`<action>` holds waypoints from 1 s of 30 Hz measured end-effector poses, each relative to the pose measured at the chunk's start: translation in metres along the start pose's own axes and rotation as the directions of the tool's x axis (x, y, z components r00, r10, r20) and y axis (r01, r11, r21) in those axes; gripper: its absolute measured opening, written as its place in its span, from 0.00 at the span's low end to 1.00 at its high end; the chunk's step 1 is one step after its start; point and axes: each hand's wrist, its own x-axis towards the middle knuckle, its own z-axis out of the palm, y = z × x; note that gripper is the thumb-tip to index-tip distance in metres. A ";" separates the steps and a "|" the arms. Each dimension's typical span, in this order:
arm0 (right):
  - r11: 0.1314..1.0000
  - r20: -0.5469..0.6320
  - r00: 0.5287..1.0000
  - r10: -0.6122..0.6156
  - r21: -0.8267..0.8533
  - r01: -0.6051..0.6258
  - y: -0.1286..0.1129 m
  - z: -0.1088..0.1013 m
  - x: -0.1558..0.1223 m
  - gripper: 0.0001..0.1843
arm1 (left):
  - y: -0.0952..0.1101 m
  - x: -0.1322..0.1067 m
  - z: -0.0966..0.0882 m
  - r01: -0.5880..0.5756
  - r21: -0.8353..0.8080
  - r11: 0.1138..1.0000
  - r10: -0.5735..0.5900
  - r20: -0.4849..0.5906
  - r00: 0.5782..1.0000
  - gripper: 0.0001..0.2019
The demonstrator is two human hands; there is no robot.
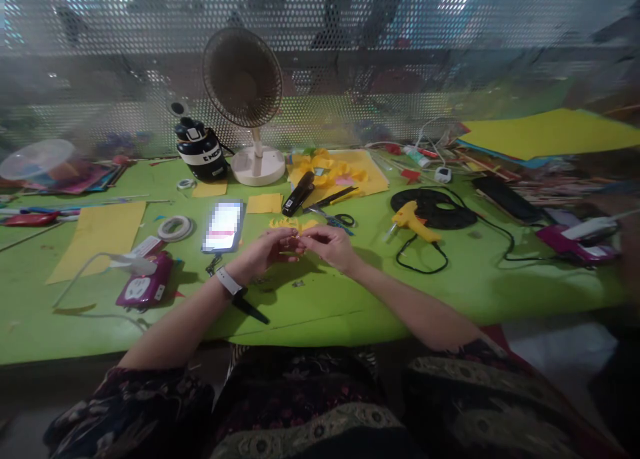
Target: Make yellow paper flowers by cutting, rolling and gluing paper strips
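Both hands meet over the green table, their fingertips pinched round a small fringed piece of yellow paper. My left hand, with a white watch band at the wrist, holds its left side. My right hand grips it from the right with thumb and forefinger. The paper's lower part is hidden by the fingers. Just beyond the hands are scissors and a black stapler. A phone with a lit screen lies left of my left hand.
A yellow glue gun rests on a black disc at right. Purple power strips lie on both sides. A desk fan and black bottle stand behind. Yellow cut paper pieces and a tape roll are about.
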 end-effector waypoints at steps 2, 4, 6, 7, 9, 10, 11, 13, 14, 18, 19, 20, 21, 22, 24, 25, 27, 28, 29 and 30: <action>0.994 0.045 0.995 -0.088 -0.067 0.091 -0.001 0.000 -0.001 0.07 | -0.001 0.000 -0.001 0.001 0.024 1.000 -0.001 -0.009 1.000 0.07; 0.981 0.084 0.985 -0.149 -0.110 0.157 -0.002 -0.001 -0.001 0.06 | -0.003 0.001 -0.003 -0.014 0.045 0.999 0.015 -0.016 1.000 0.07; 0.965 0.104 0.975 -0.197 -0.154 0.211 -0.002 -0.002 -0.001 0.07 | -0.005 0.003 -0.005 -0.037 0.051 0.998 0.039 -0.028 0.999 0.07; 0.954 0.115 0.968 -0.224 -0.178 0.242 -0.002 -0.003 -0.001 0.07 | -0.006 0.003 -0.006 -0.053 0.051 0.997 0.055 -0.034 0.998 0.07; 0.928 0.139 0.950 -0.278 -0.218 0.303 -0.003 -0.006 -0.001 0.06 | -0.006 0.004 -0.008 -0.085 0.053 0.995 0.087 -0.037 0.996 0.09; 0.918 0.147 0.943 -0.297 -0.228 0.325 -0.003 -0.007 -0.001 0.06 | -0.006 0.004 -0.009 -0.103 0.055 0.993 0.105 -0.033 0.994 0.09; 0.913 0.151 0.940 -0.307 -0.231 0.336 -0.004 -0.008 -0.001 0.06 | -0.006 0.004 -0.009 -0.120 0.058 0.991 0.122 -0.023 0.992 0.09; 0.915 0.157 0.941 -0.301 -0.230 0.331 -0.004 -0.009 -0.001 0.05 | -0.006 0.005 -0.011 -0.152 0.060 0.986 0.153 -0.006 0.988 0.09; 0.920 0.157 0.944 -0.291 -0.225 0.321 -0.004 -0.009 -0.001 0.05 | -0.007 0.005 -0.012 -0.164 0.057 0.985 0.165 -0.004 0.986 0.10; 0.937 0.138 0.956 -0.259 -0.206 0.284 -0.004 -0.011 0.000 0.06 | -0.008 0.007 -0.014 -0.174 0.098 0.980 0.176 -0.008 0.984 0.11; 0.932 0.135 0.957 -0.257 -0.229 0.283 -0.004 -0.012 0.001 0.06 | -0.008 0.007 -0.014 -0.173 0.143 0.974 0.176 -0.006 0.984 0.12; 0.916 0.129 0.957 -0.259 -0.282 0.286 -0.004 -0.013 0.001 0.07 | -0.007 0.007 -0.013 -0.183 0.201 0.962 0.190 -0.016 0.982 0.13; 0.884 0.124 0.957 -0.263 -0.367 0.291 -0.005 -0.015 0.002 0.07 | -0.007 0.005 -0.012 -0.209 0.266 0.941 0.227 -0.038 0.973 0.14; 0.829 0.125 0.955 -0.269 -0.475 0.296 -0.005 -0.017 0.003 0.07 | -0.005 0.004 -0.011 -0.248 0.336 0.909 0.284 -0.062 0.957 0.15; 0.657 0.157 0.952 -0.263 -0.693 0.296 -0.007 -0.021 0.004 0.07 | -0.003 -0.002 -0.006 -0.338 0.473 0.814 0.418 -0.071 0.906 0.16; 0.559 0.187 0.950 -0.251 -0.773 0.300 -0.007 -0.022 0.004 0.08 | -0.002 -0.005 -0.003 -0.374 0.536 0.757 0.466 -0.042 0.884 0.16; 0.405 0.264 0.940 -0.215 -0.852 0.332 -0.008 -0.022 0.003 0.10 | 0.000 -0.011 0.001 -0.413 0.646 0.642 0.502 0.053 0.863 0.17; 0.355 0.298 0.933 -0.202 -0.865 0.353 -0.008 -0.021 0.003 0.10 | -0.001 -0.013 0.003 -0.425 0.692 0.584 0.512 0.092 0.854 0.19; 0.321 0.326 0.925 -0.195 -0.870 0.374 -0.008 -0.020 0.002 0.10 | -0.002 -0.013 0.004 -0.433 0.735 0.521 0.526 0.122 0.841 0.19; 0.298 0.349 0.918 -0.189 -0.870 0.393 -0.008 -0.018 0.001 0.10 | -0.003 -0.013 0.004 -0.435 0.776 0.456 0.542 0.144 0.828 0.17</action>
